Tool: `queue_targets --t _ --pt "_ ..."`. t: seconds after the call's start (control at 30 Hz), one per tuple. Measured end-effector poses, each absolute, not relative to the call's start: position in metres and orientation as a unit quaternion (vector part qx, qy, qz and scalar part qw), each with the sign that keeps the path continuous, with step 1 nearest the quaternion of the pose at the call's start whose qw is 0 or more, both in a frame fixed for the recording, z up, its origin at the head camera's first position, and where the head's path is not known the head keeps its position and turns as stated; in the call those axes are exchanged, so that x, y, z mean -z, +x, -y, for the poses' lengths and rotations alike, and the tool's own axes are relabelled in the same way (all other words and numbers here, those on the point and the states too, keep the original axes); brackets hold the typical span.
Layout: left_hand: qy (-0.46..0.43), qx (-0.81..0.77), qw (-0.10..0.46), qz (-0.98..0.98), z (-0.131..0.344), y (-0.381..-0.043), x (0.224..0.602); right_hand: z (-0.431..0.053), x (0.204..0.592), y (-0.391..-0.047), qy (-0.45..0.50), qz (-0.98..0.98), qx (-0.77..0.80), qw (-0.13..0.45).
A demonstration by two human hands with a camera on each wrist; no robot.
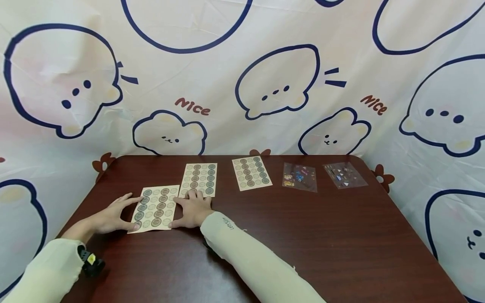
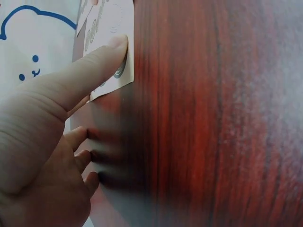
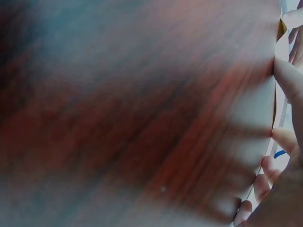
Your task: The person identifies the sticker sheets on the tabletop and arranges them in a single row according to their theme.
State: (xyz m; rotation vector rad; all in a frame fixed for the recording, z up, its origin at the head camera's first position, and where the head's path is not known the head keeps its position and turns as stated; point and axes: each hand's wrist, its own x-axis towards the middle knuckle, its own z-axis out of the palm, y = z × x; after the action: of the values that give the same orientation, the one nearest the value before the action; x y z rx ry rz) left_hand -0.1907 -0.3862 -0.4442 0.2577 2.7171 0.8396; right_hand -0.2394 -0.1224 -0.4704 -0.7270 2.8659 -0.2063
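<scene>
A cream sheet of round stickers (image 1: 154, 206) lies on the table's left side, between both hands. My left hand (image 1: 110, 216) is at its left edge; the thumb (image 2: 102, 61) rests straight on the near corner, and the index finger touches the edge higher up. The other left fingers are spread over the wood. On the opposite edge, my right hand (image 1: 194, 210) touches the sheet with thumb and index finger, its remaining fingertips reaching a second sticker sheet (image 1: 198, 179) just behind. In the right wrist view, the right thumb (image 3: 286, 80) is at the sheet's slightly raised edge.
A third sticker sheet (image 1: 251, 172) lies farther right near the back edge. Beyond it are a clear bag with small colourful pieces (image 1: 299, 176) and another clear bag with small shiny pieces (image 1: 345, 175). The brown table (image 1: 303, 240) stands before a printed cloth (image 1: 219, 84).
</scene>
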Motion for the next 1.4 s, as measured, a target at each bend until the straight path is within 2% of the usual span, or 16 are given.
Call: queue_targets --t 0.2,0.47,0.87,1.4 --pt "0.084 -0.276 0.138 -0.948 0.384 -0.189 0.443 0.122 0.47 -0.239 -0.245 -0.962 0.073 0.09" --pt "0.083 -0.198 0.094 -0.972 0.373 -0.189 0.434 0.121 0.467 -0.239 -0.247 -0.961 0.077 0.093" --pt "0.087 -0.26 0.152 -0.95 0.362 -0.189 0.428 0.123 0.464 -0.235 -0.234 -0.965 0.074 0.097" --pt "0.085 -0.29 0.129 -0.944 0.363 -0.181 0.433 0.119 0.446 -0.219 -0.262 -0.953 0.122 0.095"
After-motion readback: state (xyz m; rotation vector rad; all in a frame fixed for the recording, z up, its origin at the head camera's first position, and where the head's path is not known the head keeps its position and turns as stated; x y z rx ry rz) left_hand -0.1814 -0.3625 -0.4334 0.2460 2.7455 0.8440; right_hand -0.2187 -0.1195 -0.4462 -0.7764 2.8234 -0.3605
